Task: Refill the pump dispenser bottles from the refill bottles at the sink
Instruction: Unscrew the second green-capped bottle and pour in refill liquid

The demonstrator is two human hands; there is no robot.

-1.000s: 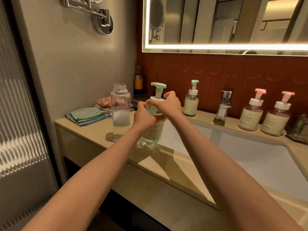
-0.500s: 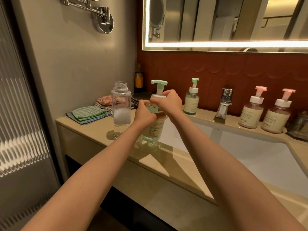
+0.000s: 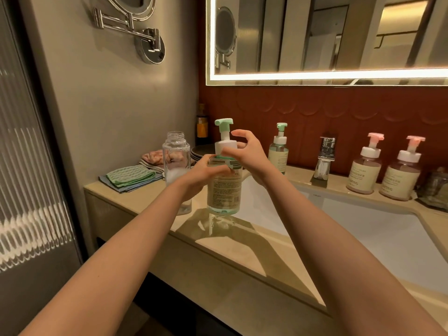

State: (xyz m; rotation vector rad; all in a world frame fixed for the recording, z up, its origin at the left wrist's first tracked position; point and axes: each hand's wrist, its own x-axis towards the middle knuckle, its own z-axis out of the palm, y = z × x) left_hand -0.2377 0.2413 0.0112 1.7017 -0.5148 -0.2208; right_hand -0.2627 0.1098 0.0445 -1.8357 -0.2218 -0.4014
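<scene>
White collar [image 3: 225, 145] is pinched by the right hand [image 3: 249, 154]: thumb and curled fingers on it, 1 finger raised clear. Left hand [image 3: 206, 173] wraps the shoulder of the bottle [image 3: 224, 190], fingers curled round, keeping it upright. Bottle is on the counter [image 3: 242, 238] at the left rim of the sink [image 3: 363, 229], green pump on top; can't tell if the base is fully down.

Step, as I read it: unscrewing the pump so the bottle can be refilled.

Handling: looks like rigid clear plastic. The fill level is hidden by the label, so weight is unsure. Probably slick if soapy. Hold the shoulder, turn at the collar, not the thin pump stem, which could bend or squirt.

Left of sink: clear bottle [image 3: 175, 151], cap off, some white stuff low inside, just beside the left hand. Further left, folded cloths [image 3: 128, 177].

Behind sink: 2nd green bottle [image 3: 278, 154], tap [image 3: 324, 156], then 2 pink bottles [image 3: 364, 168] [image 3: 403, 173] on the right.
</scene>
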